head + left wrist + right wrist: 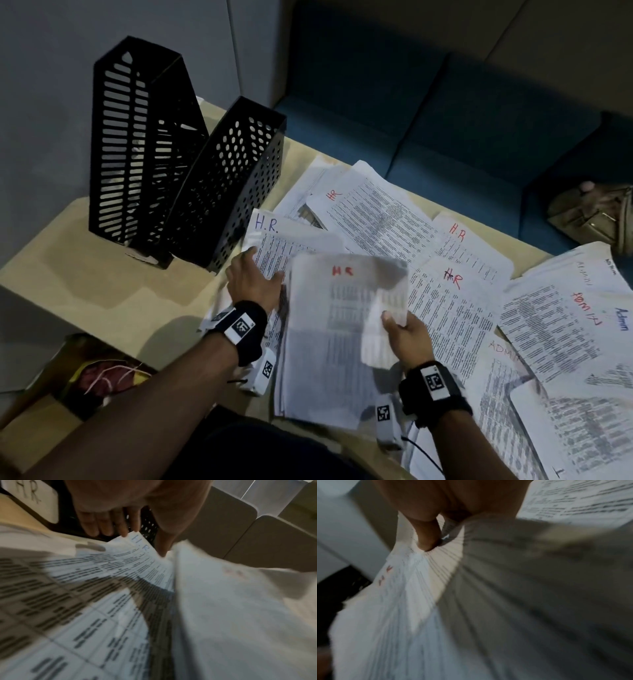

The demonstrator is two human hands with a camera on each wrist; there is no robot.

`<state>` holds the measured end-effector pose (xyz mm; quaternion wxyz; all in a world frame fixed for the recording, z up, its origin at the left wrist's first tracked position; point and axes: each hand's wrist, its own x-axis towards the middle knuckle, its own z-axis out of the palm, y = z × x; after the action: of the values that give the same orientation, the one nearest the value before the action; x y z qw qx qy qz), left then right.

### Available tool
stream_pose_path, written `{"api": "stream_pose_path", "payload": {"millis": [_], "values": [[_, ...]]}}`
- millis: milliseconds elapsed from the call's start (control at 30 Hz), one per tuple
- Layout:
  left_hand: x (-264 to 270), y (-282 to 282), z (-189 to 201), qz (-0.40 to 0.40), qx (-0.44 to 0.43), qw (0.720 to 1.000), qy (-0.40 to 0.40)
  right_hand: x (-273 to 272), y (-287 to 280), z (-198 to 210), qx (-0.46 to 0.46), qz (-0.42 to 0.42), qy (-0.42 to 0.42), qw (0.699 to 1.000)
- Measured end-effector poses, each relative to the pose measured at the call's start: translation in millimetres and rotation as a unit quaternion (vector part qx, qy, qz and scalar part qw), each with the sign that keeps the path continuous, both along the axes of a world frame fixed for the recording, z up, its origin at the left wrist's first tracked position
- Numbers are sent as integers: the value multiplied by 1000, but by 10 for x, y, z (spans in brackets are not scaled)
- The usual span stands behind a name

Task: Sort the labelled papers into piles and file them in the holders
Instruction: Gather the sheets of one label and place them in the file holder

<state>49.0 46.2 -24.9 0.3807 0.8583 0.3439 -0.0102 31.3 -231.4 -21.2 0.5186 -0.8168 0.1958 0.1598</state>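
My right hand (402, 334) pinches a blurred sheaf of printed sheets marked HR in red (339, 329), thumb on top (428, 539), lifted above the table. My left hand (251, 277) lies with straight fingers on a sheet marked H.R. in blue (274, 240), beside the sheaf's left edge. In the left wrist view the fingers (109, 524) reach the blue H.R. sheet's top (137, 555). More HR sheets (383, 219) lie spread behind. Admin sheets (575, 325) lie at right. Two black perforated holders (226, 181) stand at the back left.
The taller slotted holder (137, 144) carries an HR label (29, 494). A blue sofa (462, 120) runs behind the beige table (102, 274), with a tan bag (596, 219) on it. A box with cloth and cords (102, 373) sits low at left.
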Motion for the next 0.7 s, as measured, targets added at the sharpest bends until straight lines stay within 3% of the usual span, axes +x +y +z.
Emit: {"api": "stream_pose_path", "payload": {"millis": [100, 433, 600, 700], "values": [[-62, 99, -83, -32, 69, 989, 130, 121, -276, -61, 8, -86, -3, 996], [-94, 223, -98, -107, 103, 969, 199, 94, -573, 51, -49, -145, -39, 987], [-243, 241, -113, -168, 191, 965, 65, 67, -574, 35, -33, -160, -36, 986], [-303, 316, -57, -170, 72, 983, 2, 63, -611, -19, -7, -175, -26, 984]]}}
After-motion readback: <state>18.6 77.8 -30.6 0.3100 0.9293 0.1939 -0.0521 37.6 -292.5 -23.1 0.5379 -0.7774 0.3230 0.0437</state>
